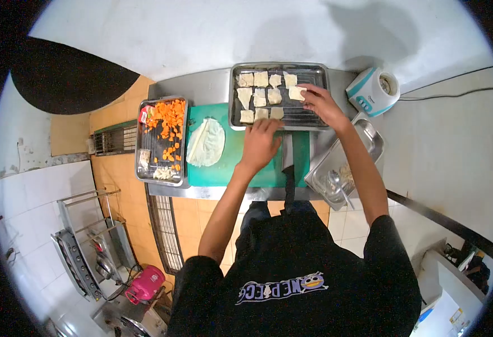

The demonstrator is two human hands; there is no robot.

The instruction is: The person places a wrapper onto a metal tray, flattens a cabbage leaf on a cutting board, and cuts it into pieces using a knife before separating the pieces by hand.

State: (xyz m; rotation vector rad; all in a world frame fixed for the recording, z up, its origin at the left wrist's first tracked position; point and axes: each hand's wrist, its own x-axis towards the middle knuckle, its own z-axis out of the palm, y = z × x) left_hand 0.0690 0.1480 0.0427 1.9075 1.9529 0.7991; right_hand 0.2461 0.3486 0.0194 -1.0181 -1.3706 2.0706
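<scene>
**Right hand (320, 104) pinches a pale square (297, 93) at the metal tray (303, 117)**

The right thumb and fingers are closed on that one piece, near the tray's right side, beside the other pale pieces (259, 97) set out in rows. The left hand (260, 143) is palm down with fingers loosely bent, their tips by the tray's near rim; whether it grips anything I cannot tell.

Between the forearms a knife (288, 160) lies across the green board (246, 174), its dark handle jutting past the counter's near edge (toward the person's body). Left of it on the board rests a pale folded sheet (206, 143). Farther left, a second tray (156, 147) holds orange chunks (169, 115), a red packet (143, 114) and white bits (164, 173).

The right forearm passes over a metal tub (371, 135) with a spoon (344, 194) in it. Behind the tub stands a white-and-teal appliance (371, 92), with dark cables (454, 92) to its right.

All this sits on a metal counter (207, 84) against a white wall (229, 33). Low at left is a pink gas cylinder (145, 283), near a metal stove (78, 264).
</scene>
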